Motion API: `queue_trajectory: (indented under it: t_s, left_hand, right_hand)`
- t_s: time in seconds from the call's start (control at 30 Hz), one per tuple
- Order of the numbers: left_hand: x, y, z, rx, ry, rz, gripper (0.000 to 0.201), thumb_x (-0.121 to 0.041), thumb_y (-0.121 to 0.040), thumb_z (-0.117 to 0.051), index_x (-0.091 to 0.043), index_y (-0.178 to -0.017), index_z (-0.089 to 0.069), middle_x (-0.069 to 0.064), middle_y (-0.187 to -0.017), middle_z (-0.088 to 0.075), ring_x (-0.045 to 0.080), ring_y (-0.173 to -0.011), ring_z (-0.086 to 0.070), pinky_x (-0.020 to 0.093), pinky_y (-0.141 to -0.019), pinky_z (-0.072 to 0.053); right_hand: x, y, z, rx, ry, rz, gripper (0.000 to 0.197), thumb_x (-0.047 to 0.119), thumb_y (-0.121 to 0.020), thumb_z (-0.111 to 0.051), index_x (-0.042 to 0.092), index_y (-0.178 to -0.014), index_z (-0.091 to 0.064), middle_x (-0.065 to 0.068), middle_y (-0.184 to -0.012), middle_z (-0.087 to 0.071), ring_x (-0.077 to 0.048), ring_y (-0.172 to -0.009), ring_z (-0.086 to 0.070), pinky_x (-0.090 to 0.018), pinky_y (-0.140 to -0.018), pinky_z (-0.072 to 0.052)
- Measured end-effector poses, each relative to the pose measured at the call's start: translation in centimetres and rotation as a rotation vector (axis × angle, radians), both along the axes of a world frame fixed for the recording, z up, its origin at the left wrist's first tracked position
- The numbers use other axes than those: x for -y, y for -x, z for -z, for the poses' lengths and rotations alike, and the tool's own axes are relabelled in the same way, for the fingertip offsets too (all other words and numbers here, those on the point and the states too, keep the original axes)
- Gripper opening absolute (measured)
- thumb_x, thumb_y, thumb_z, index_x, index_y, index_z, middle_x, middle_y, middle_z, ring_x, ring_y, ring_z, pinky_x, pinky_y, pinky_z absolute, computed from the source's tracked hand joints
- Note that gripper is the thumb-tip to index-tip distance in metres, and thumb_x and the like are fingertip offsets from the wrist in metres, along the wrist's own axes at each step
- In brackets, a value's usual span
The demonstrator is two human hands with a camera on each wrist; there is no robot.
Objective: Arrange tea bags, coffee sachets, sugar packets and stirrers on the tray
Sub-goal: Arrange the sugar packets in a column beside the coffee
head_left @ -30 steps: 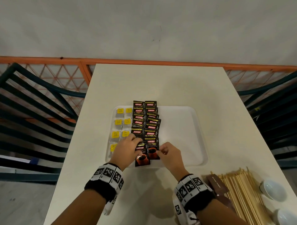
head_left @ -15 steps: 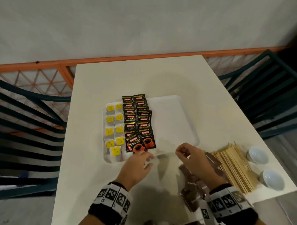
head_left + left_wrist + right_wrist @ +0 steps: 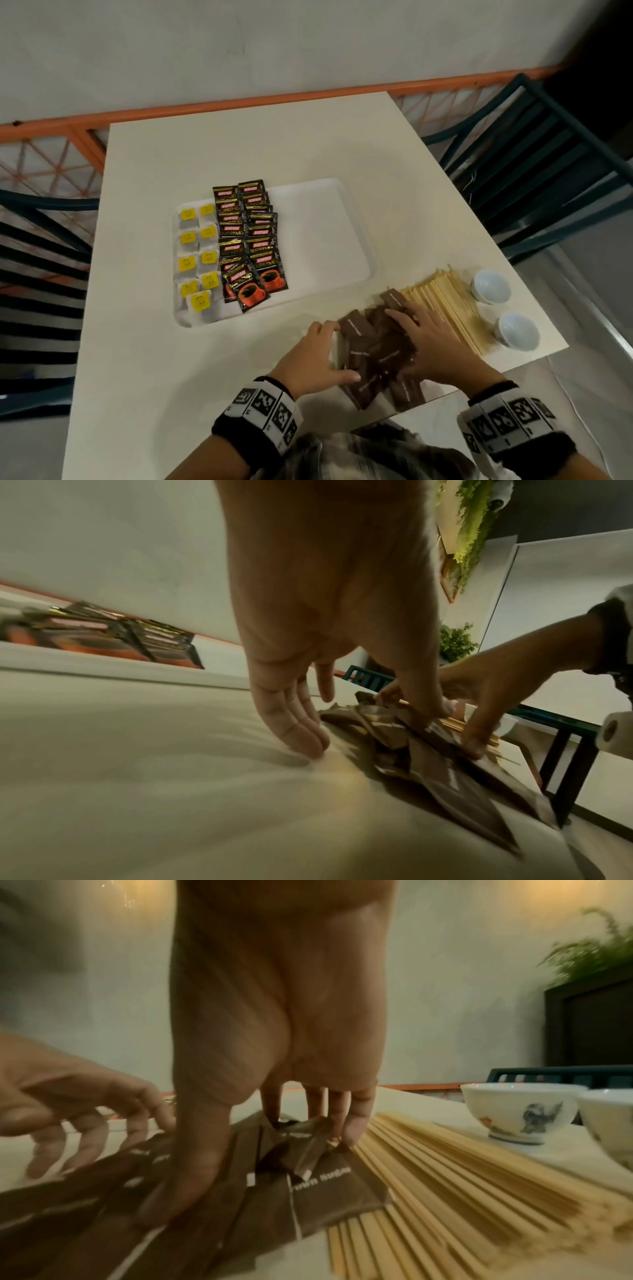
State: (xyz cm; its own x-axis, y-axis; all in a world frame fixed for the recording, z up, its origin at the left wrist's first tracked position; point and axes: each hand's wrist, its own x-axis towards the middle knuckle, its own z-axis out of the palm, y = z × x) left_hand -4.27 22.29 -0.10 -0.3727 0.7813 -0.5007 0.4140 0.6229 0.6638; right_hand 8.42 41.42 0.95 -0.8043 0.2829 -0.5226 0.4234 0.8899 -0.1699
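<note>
A white tray (image 3: 318,240) holds tea bags (image 3: 197,260) with yellow tags on its left and two rows of black coffee sachets (image 3: 250,240) beside them; its right half is bare. A loose pile of brown sugar packets (image 3: 373,346) lies on the table near the front edge. My left hand (image 3: 322,353) touches the pile's left side with straight fingers (image 3: 308,739). My right hand (image 3: 424,339) lies spread on top of the packets (image 3: 325,1185), fingers pressing down. Wooden stirrers (image 3: 445,301) lie just right of the pile.
Two small white cups (image 3: 489,286) (image 3: 517,330) stand at the table's right edge beyond the stirrers (image 3: 445,1177). Dark slatted chairs (image 3: 548,164) flank the table, and an orange railing (image 3: 68,126) runs behind it.
Both hands left the coffee sachets on the tray and moved right and toward me onto the sugar packet pile. The view swung right.
</note>
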Motion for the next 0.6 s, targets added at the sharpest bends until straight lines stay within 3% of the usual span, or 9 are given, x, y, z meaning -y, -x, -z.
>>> queue_trajectory:
  t_s: [0.1, 0.2, 0.37, 0.47, 0.53, 0.6]
  left_hand:
    - [-2.1, -1.3, 0.3, -0.008, 0.007, -0.033, 0.097, -0.049, -0.066, -0.076, -0.022, -0.141, -0.019, 0.004, -0.135, -0.030, 0.023, -0.121, -0.046, 0.036, -0.100, -0.044]
    - [-3.8, -2.4, 0.5, -0.014, -0.022, -0.100, 0.102, -0.032, -0.067, -0.080, -0.022, -0.143, -0.013, 0.007, -0.133, -0.029, 0.025, -0.118, -0.049, 0.033, -0.098, -0.045]
    - [-4.0, -1.6, 0.7, 0.174, -0.181, -0.289, 0.090, -0.020, -0.064, -0.082, -0.022, -0.135, -0.026, -0.006, -0.120, -0.049, 0.011, -0.111, -0.053, 0.018, -0.089, -0.041]
    - [-2.9, -0.5, 0.7, 0.181, -0.185, -0.364, 0.081, -0.016, -0.065, -0.081, -0.022, -0.130, -0.033, -0.009, -0.106, -0.056, 0.004, -0.095, -0.058, 0.004, -0.074, -0.041]
    - [-2.0, 0.3, 0.6, 0.175, -0.161, -0.418, 0.074, -0.015, -0.067, -0.080, -0.024, -0.127, -0.038, -0.007, -0.099, -0.061, 0.001, -0.085, -0.059, 0.005, -0.069, -0.043]
    - [-0.9, 1.0, 0.5, 0.173, -0.136, -0.464, 0.068, -0.016, -0.067, -0.081, -0.026, -0.123, -0.045, -0.006, -0.101, -0.062, 0.008, -0.091, -0.061, 0.016, -0.077, -0.048]
  right_hand:
    - [-0.8, 0.3, 0.6, -0.071, 0.037, -0.020, 0.092, 0.044, -0.070, -0.072, 0.030, -0.144, -0.018, -0.002, -0.146, -0.021, -0.023, -0.132, -0.027, -0.039, -0.112, -0.031]
    - [-1.4, 0.9, 0.6, -0.129, 0.146, -0.014, 0.076, 0.034, -0.076, -0.069, 0.031, -0.140, -0.028, -0.002, -0.140, -0.029, -0.022, -0.128, -0.034, -0.037, -0.110, -0.034]
    - [-2.1, 2.1, 0.3, -0.214, 0.221, -0.085, 0.049, 0.026, -0.083, -0.063, 0.025, -0.129, -0.044, 0.001, -0.129, -0.040, -0.016, -0.117, -0.043, -0.030, -0.103, -0.040]
    - [-2.5, 2.9, 0.2, -0.273, 0.261, -0.102, 0.028, 0.022, -0.087, -0.057, 0.023, -0.114, -0.052, 0.005, -0.112, -0.050, -0.011, -0.100, -0.049, -0.021, -0.088, -0.041]
    - [-3.0, 3.4, 0.1, -0.294, 0.293, -0.092, 0.014, 0.018, -0.088, -0.056, 0.023, -0.100, -0.055, 0.007, -0.098, -0.052, -0.010, -0.090, -0.050, -0.018, -0.079, -0.039]
    - [-3.5, 3.9, 0.0, -0.323, 0.342, -0.067, 0.013, 0.014, -0.087, -0.057, 0.026, -0.089, -0.053, 0.008, -0.092, -0.057, -0.008, -0.085, -0.053, -0.017, -0.075, -0.042]
